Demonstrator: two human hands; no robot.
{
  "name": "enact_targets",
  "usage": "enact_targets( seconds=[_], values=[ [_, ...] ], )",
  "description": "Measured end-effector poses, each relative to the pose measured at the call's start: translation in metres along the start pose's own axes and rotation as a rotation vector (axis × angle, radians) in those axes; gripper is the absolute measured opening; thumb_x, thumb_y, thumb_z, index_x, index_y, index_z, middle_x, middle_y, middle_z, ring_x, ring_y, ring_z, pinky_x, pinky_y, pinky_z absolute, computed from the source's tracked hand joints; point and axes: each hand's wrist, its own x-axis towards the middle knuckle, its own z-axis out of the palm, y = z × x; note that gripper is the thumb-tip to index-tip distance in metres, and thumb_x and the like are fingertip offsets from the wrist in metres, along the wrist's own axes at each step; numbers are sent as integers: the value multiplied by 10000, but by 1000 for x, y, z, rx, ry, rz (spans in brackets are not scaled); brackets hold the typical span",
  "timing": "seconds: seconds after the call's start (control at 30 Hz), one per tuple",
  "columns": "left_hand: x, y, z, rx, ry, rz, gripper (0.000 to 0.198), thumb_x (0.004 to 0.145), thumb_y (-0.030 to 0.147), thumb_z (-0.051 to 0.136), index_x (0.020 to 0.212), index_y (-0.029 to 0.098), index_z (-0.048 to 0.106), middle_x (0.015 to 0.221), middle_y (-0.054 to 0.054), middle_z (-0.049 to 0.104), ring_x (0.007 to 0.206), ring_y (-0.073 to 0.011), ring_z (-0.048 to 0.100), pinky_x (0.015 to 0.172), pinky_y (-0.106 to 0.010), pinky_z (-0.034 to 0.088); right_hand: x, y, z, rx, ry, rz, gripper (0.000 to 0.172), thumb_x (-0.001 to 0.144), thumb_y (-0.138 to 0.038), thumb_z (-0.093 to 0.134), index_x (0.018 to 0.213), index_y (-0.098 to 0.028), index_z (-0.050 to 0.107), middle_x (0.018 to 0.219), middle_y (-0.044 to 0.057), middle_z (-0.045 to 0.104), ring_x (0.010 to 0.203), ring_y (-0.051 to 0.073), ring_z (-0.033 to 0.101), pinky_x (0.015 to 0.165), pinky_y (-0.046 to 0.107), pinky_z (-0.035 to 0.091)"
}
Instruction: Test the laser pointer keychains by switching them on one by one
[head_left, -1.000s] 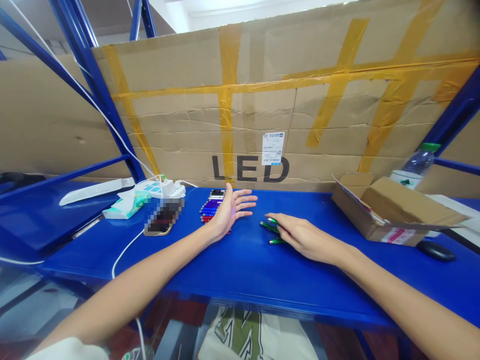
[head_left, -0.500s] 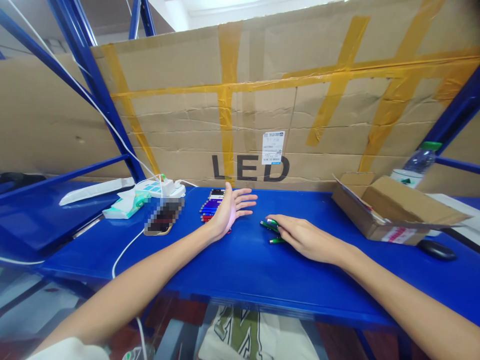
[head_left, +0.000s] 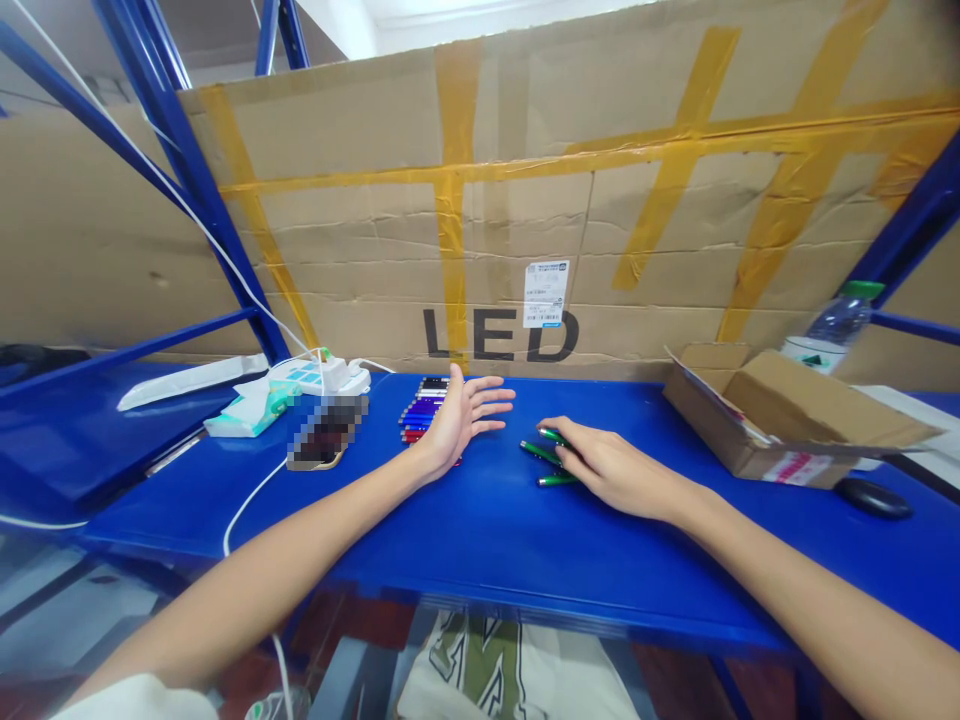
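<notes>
My left hand [head_left: 459,420] rests on its edge on the blue shelf [head_left: 480,530], palm facing right and fingers stretched out, holding nothing. Just behind it lies a row of several pens [head_left: 421,410] in blue, purple and red. My right hand [head_left: 611,468] lies palm down with its fingers flat over some green pens [head_left: 541,452]; three green barrels stick out to the left of the fingers. I cannot tell whether the fingers grip any of them.
A large taped cardboard sheet marked LED [head_left: 501,336] walls off the back. An open cardboard box [head_left: 780,418], a water bottle [head_left: 834,330] and a black mouse [head_left: 872,497] stand at the right. A power strip [head_left: 319,377], a tissue pack [head_left: 251,410] and a blurred phone-like object [head_left: 326,432] lie at the left.
My right hand has slid slightly right and back over the green pens, showing more of their barrels. My left hand has stayed in place.
</notes>
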Motion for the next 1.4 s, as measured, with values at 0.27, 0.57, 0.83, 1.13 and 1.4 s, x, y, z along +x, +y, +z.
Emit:
enact_targets(
  seconds=[0.27, 0.57, 0.83, 1.13, 1.4],
  values=[
    [0, 0, 0, 0, -6, -8, 849, 1040, 800, 165, 1350, 160, 629, 1414, -203, 698, 1305, -324, 663, 1024, -438, 562, 4, 25, 6, -95, 7, 37, 401, 1130, -369, 318, 1328, -199, 622, 1154, 143, 636, 1060, 290, 659, 982, 449, 532],
    [-1, 1, 1, 0, -3, 2, 853, 1032, 812, 179, 1342, 159, 632, 1394, -207, 704, 1286, -322, 667, 1003, -427, 564, 5, 0, 0, -111, -105, -27, 527, 1065, -653, 512, 1429, -298, 651, 1330, 140, 681, 1204, 371, 588, 1005, 549, 421],
    [-1, 1, 2, 17, 11, 0, 825, 1056, 773, 162, 1337, 153, 628, 1393, -205, 704, 1259, -309, 677, 981, -407, 569, 2, 4, 0, -100, -128, -134, 486, 1157, -354, 335, 1607, -457, 489, 1467, 107, 606, 1203, 316, 595, 982, 509, 436],
    [0, 0, 0, 24, 21, 11, 844, 1021, 828, 235, 1329, 156, 642, 1361, -208, 718, 1230, -315, 688, 939, -390, 581, 3, 38, -2, -278, -26, -164, 457, 1125, -251, 391, 1490, -319, 656, 1367, 148, 675, 1160, 302, 661, 961, 460, 507],
    [0, 0, 0, 60, 11, 0, 841, 1026, 823, 231, 1334, 152, 636, 1346, -202, 717, 1171, -287, 693, 896, -362, 574, 16, 146, -43, -495, -20, 103, 450, 985, -201, 557, 1402, -252, 720, 1222, 145, 752, 1062, 285, 740, 897, 362, 556]
  ],
)
